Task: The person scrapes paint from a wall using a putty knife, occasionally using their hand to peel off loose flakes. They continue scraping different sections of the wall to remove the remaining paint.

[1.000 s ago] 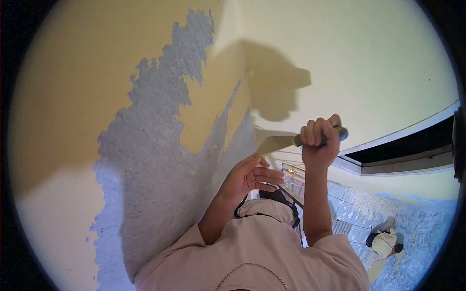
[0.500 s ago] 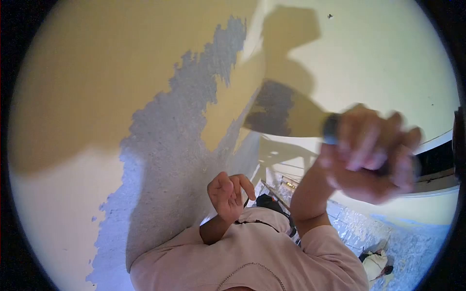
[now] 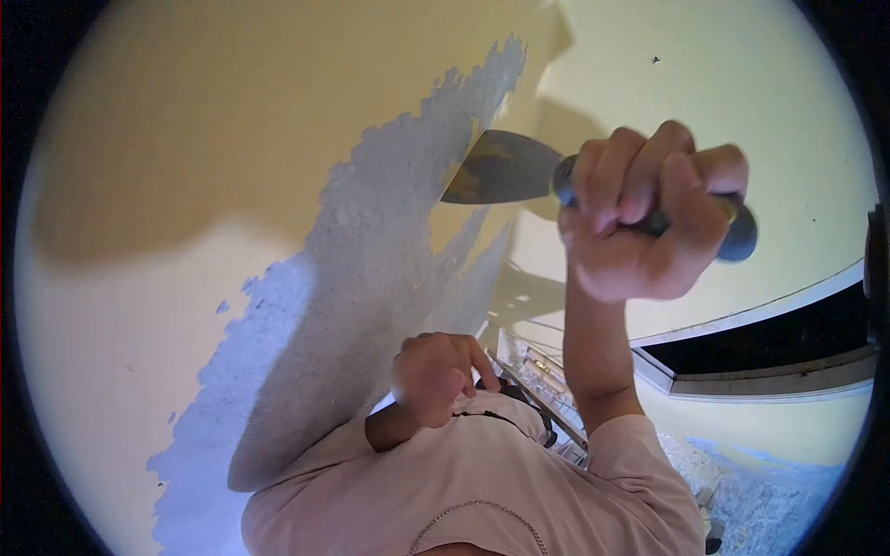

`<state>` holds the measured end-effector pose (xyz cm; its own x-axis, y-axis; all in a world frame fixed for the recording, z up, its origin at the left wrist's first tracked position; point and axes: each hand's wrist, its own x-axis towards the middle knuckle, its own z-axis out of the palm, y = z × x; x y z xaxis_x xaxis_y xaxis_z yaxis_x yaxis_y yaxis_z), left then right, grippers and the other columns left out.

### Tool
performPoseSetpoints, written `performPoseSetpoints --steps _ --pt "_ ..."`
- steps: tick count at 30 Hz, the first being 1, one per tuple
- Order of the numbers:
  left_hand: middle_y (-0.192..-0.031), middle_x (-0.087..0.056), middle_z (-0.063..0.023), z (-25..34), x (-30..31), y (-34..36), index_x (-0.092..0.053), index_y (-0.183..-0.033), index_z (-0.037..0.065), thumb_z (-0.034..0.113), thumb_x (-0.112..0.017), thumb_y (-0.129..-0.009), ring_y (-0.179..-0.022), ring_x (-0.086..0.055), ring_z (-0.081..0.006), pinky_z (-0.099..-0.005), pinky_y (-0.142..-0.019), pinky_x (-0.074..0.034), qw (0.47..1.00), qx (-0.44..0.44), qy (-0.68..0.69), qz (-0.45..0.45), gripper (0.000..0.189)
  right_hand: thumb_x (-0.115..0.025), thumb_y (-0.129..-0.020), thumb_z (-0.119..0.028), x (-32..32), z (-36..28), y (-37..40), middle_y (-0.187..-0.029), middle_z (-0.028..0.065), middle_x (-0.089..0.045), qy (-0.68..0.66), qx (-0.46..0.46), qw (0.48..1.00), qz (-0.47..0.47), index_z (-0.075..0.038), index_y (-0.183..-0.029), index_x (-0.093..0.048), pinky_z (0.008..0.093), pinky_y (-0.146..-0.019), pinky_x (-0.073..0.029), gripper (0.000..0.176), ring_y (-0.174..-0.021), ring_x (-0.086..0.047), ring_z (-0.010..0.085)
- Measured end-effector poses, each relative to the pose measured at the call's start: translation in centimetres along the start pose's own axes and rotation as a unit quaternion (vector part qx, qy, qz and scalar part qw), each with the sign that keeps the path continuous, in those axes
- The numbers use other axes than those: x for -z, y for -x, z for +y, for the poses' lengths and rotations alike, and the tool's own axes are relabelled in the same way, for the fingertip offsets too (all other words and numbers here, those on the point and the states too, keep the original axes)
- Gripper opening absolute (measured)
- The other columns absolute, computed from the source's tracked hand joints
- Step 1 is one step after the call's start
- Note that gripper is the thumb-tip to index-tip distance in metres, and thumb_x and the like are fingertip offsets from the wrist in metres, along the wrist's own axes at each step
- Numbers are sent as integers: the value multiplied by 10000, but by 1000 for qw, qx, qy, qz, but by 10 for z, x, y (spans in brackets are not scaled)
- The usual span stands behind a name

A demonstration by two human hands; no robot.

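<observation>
My right hand point(image 3: 654, 213) is raised and wrapped around the dark handle of a paint scraper point(image 3: 505, 169). Its wide metal blade, stained in patches, points left and its front edge appears to meet the wall point(image 3: 139, 167) where grey bare surface point(image 3: 362, 222) borders the remaining yellowish coating. Low in front of my chest, my left hand point(image 3: 434, 378) hovers with loosely bent fingers, partly apart, and nothing visible in them. Part of that hand is blurred.
A wall corner runs down just right of the scraped area. At right is a dark opening with a pale frame point(image 3: 769, 385). Below, a ladder-like frame point(image 3: 547, 408) stands behind my body, above a floor with pale debris point(image 3: 751, 491).
My right hand has moved up and left with the scraper, bringing the blade to the edge of the coating. My left hand has turned and its fingers have curled further.
</observation>
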<state>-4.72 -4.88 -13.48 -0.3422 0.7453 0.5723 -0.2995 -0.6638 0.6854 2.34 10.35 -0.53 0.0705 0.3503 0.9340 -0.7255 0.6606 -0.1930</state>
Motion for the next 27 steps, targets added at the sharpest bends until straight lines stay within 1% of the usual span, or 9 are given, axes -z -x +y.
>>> performPoseSetpoints --steps 4,6,9,11,15,20,22,23,27 --pt "-515 -522 -55 22 8 -7 -468 -646 25 236 -563 -849 -503 -575 -201 -284 -427 -461 995 -76 -64 -15 307 -419 -774 -60 19 -5 -20 -633 9 -406 -304 9 952 -39 -87 -771 -428 235 -400 -312 29 -450 -369 93" --pt "-526 -535 -64 20 13 -15 -482 -657 21 221 -565 -841 -510 -582 -205 -282 -434 -465 995 -63 -69 -23 285 -431 -770 -61 3 23 3 -658 15 -389 331 158 926 89 -62 -906 -496 258 -532 -359 150 -526 -394 103" --pt "-546 -556 -77 24 22 -19 -507 -684 11 191 -562 -829 -523 -593 -214 -282 -453 -473 995 -51 -81 -38 238 -438 -771 -71 -16 16 -6 -596 8 -357 401 16 914 58 -88 -758 -441 241 -480 -349 21 -456 -347 91" --pt "-560 -565 -83 28 26 -8 -521 -718 -4 175 -558 -819 -545 -606 -226 -290 -479 -479 996 -34 -73 -30 208 -435 -780 -100 -18 -18 -27 -471 -43 -253 -114 -82 969 201 -133 -619 -330 205 -296 -173 195 -338 -209 47" --pt "-567 -565 -86 23 27 -10 -518 -729 -8 163 -556 -817 -555 -606 -222 -295 -497 -487 994 -42 -83 -50 196 -433 -779 -76 -31 32 -1 -464 -42 -240 210 -1 970 120 -118 -666 -350 219 -299 -179 147 -348 -219 51" --pt "-563 -556 -93 14 23 -13 -511 -736 -1 141 -559 -819 -557 -598 -205 -292 -531 -493 996 13 -88 -20 172 -440 -753 -58 -5 -22 -30 -508 -31 -322 -60 -33 979 194 -105 -623 -366 193 -361 -226 157 -395 -292 68" --pt "-574 -566 -101 11 25 -15 -509 -735 0 133 -558 -821 -563 -602 -202 -294 -529 -492 995 14 -91 -21 166 -494 -739 -21 9 11 -22 -538 -9 -388 554 263 789 -31 -105 -728 -480 205 -339 -288 86 -375 -364 90" --pt "-585 -576 -109 11 26 -15 -506 -733 1 124 -558 -822 -569 -606 -198 -296 -528 -491 995 15 -96 -25 160 -494 -739 -21 11 10 -18 -538 -9 -388 556 260 789 -31 -105 -728 -480 205 -339 -288 86 -375 -364 90" --pt "-618 -600 -117 8 35 -23 -503 -737 7 106 -573 -813 -578 -616 -189 -286 -531 -488 983 0 -174 -63 142 -500 -785 -158 -4 -9 -41 -520 -29 -260 29 -47 950 309 -121 -596 -348 218 -376 -190 246 -408 -228 77"
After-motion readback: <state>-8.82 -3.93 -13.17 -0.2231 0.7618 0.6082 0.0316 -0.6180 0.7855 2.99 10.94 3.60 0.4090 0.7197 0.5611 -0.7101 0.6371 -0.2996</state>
